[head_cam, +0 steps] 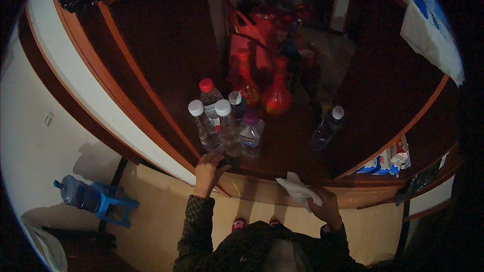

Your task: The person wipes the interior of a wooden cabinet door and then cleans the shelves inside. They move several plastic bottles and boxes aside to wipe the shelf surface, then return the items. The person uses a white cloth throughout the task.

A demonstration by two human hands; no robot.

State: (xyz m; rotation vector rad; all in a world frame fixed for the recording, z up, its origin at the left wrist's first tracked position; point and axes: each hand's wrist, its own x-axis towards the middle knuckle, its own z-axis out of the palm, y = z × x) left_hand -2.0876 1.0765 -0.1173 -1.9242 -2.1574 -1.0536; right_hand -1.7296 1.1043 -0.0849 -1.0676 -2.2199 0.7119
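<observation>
My left hand [210, 172] is at the cabinet's front edge, just below a group of clear plastic bottles. Its thumb and fingers are apart, with only darkness visible between them. Two tall bottles with white caps [230, 136] [207, 133] stand closest to it. Behind them are a bottle with a red cap [206, 85] and another white-capped bottle [235, 98]. A smaller bottle with a purple cap [251, 136] stands to their right. My right hand [327, 206] grips a crumpled white cloth or tissue [297, 189] in front of the edge.
Farther right stands a lone white-capped bottle [328, 128]. Two red vases [278, 98] [247, 88] and a red bag [249, 41] are deeper on the dark cabinet top [287, 143]. Packages [393, 158] lie at right. A water jug [79, 194] rests by a blue stool [113, 204].
</observation>
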